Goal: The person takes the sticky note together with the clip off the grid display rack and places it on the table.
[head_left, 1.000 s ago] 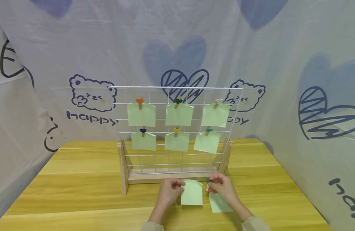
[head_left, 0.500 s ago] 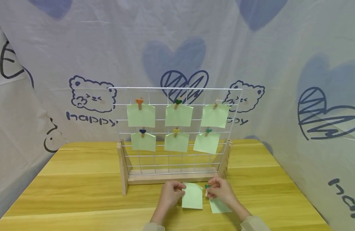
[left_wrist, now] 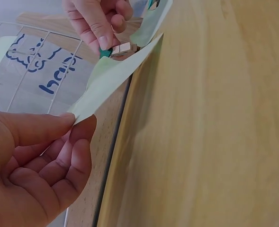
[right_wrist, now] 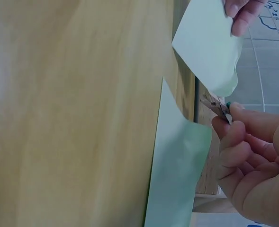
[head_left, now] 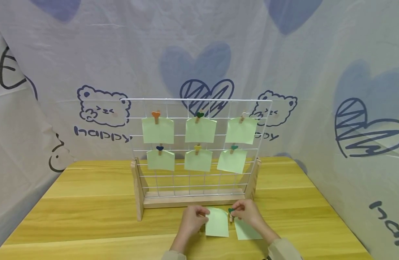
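Note:
My left hand pinches a pale green paper note by its left edge, between thumb and forefinger. The left wrist view shows this note held up at a slant over the wood. To its right, my right hand pinches a small wooden clothespin with a green heart on it. In the right wrist view the clothespin points at the note's corner, right at its edge. A second green note lies on the table, partly under my right hand and wrist.
Just beyond my hands stands a white wire grid on a wooden base. Several green notes hang on it in two rows, each under a heart clothespin. A printed cloth surrounds the wooden table.
The held note has come slightly nearer to me. My right hand has brought the clothespin a little left and down, closer to the note's right edge.

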The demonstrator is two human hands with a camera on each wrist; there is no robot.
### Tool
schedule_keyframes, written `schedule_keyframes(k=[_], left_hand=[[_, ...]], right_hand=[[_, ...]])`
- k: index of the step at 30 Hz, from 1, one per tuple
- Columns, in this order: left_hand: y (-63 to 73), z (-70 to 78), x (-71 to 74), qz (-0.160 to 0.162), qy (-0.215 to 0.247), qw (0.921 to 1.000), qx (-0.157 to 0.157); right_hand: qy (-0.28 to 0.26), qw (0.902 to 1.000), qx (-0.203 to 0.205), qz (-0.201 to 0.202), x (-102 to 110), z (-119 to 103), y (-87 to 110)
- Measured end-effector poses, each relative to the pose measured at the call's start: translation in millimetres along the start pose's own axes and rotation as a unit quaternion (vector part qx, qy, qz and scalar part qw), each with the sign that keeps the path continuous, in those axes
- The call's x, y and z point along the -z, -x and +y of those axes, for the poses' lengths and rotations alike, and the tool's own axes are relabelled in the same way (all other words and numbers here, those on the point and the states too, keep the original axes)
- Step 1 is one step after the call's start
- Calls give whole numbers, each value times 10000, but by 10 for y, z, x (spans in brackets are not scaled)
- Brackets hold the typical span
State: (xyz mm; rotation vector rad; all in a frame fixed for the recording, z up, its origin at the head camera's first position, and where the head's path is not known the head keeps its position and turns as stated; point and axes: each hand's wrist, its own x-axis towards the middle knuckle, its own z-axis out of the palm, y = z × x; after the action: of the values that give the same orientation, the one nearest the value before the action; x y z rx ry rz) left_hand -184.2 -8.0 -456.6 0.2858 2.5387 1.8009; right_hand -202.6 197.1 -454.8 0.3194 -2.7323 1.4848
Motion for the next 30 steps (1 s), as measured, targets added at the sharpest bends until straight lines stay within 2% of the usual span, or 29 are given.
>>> schedule_keyframes(k=[7,11,30], left_hand=[[-20,-26,-10,-87,-25,10000,17],[-43,-47,-19,-155,-3,9998,127],[-122,-53,-68,-73,-333,9990,273]], right_hand=[[449,9989,56,-101,14,2,-46],[634,9977,107,-196,16,-12,-78],[862,9956,-93,-354,14,38,-141]])
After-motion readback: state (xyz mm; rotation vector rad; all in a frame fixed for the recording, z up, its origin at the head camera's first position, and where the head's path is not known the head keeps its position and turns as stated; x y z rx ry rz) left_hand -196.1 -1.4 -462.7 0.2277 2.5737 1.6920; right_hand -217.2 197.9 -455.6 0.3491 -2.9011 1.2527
